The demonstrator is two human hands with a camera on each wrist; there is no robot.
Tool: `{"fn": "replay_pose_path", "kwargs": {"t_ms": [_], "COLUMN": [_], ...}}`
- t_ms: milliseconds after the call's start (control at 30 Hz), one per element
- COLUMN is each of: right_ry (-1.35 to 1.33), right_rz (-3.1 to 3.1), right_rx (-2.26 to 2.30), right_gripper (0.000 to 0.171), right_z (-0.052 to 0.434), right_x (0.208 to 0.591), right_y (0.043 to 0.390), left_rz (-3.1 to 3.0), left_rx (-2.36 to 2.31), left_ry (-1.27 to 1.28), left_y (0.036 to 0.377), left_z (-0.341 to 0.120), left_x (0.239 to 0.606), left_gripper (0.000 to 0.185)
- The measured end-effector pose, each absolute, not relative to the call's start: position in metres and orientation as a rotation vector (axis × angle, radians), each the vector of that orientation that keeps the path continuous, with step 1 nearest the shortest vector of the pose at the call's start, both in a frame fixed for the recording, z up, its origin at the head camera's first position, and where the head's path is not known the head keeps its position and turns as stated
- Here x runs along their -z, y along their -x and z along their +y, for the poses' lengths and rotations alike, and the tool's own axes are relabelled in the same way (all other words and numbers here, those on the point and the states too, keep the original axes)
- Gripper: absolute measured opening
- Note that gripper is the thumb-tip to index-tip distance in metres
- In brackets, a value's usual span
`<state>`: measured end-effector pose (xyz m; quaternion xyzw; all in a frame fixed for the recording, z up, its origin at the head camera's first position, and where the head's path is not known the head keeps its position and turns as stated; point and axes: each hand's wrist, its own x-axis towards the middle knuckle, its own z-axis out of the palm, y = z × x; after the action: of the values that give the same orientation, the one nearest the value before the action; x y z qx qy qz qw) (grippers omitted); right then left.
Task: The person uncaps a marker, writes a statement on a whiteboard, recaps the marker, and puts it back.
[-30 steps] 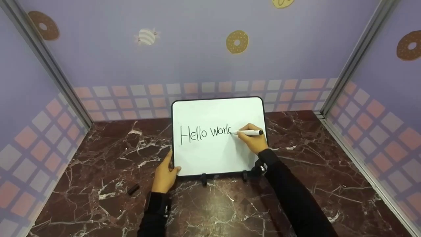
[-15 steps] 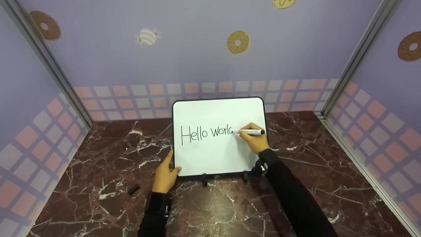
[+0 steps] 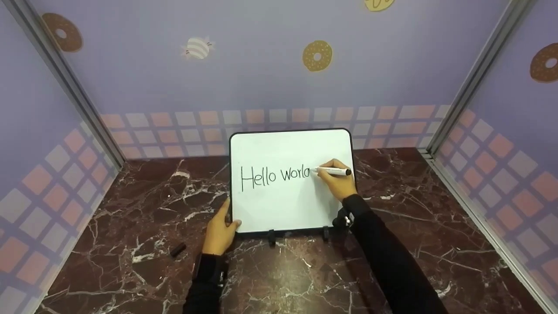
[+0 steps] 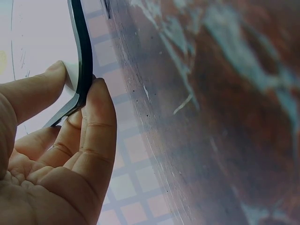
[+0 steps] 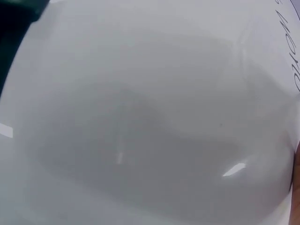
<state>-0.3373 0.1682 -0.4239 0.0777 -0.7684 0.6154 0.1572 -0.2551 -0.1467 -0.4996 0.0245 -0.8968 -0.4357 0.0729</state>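
Observation:
A black-framed whiteboard [image 3: 279, 209] leans back on small black feet, with "Hello worl" and a rounded letter stroke in black across its middle. My right hand [image 3: 340, 183] pinches a white marker [image 3: 333, 171] with a black end; its tip is right at the last letter. At the board's lower left corner, my left hand [image 3: 219, 231] grips the frame. In the left wrist view, the thumb [image 4: 42, 89] lies on the white face and the fingers are behind the black frame [image 4: 83, 56]. The right wrist view shows mostly board surface, with a sliver of hand [image 5: 295, 197] at the right edge.
A black marker cap [image 3: 178, 250] lies on the dark red marbled table [image 3: 144, 209], left of my left hand. Behind the board stands a lilac wall [image 3: 261, 78] with pink and white checks. Side panels with metal posts close in the left and right.
The marker tip has moved slightly right and up, and the rounded stroke after "worl" has become more closed. My left hand keeps its grip on the board's corner.

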Motion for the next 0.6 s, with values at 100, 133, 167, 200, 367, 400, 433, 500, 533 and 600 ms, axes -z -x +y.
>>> {"fn": "replay_pose_path", "kwargs": {"t_ms": [100,133,167,200,367,400,433,500,533,600], "right_ry": [-0.212,-0.209,-0.204,-0.200,-0.188,-0.186,-0.185,-0.183,-0.183,-0.184], "right_rz": [-2.192,-2.188,-2.187,-2.184,-2.191,-2.195,-2.199,-2.205,-2.204,-2.207], "right_rx": [-1.775,-1.781,-1.780,-1.782,-1.748,-1.739,-1.731,-1.723,-1.723,-1.718], "right_gripper": [0.010,0.010,0.011,0.011,0.012,0.012,0.012,0.011,0.011,0.011], "right_z": [0.1671,0.1668,0.1665,0.1662,0.1649,0.1646,0.1643,0.1638,0.1636,0.1631], "right_x": [0.4231,0.4227,0.4223,0.4218,0.4185,0.4177,0.4171,0.4160,0.4156,0.4147], "right_y": [0.3387,0.3391,0.3396,0.3400,0.3412,0.3412,0.3412,0.3411,0.3409,0.3405], "left_rz": [-2.695,-2.696,-2.697,-2.694,-2.686,-2.686,-2.687,-2.693,-2.696,-2.699], "left_rx": [1.309,1.310,1.312,1.316,1.328,1.333,1.337,1.340,1.340,1.339], "left_ry": [-0.081,-0.084,-0.087,-0.089,-0.092,-0.094,-0.095,-0.102,-0.102,-0.100], "left_y": [0.2554,0.2556,0.2558,0.2559,0.2562,0.2561,0.2560,0.2555,0.2554,0.2551], "left_z": [-0.1465,-0.1464,-0.1463,-0.1463,-0.1461,-0.1462,-0.1462,-0.1464,-0.1467,-0.1472], "left_x": [0.4992,0.4991,0.4990,0.4987,0.4979,0.4980,0.4980,0.4981,0.4982,0.4981], "left_gripper": [0.070,0.070,0.070,0.070,0.071,0.071,0.071,0.071,0.070,0.070]}}
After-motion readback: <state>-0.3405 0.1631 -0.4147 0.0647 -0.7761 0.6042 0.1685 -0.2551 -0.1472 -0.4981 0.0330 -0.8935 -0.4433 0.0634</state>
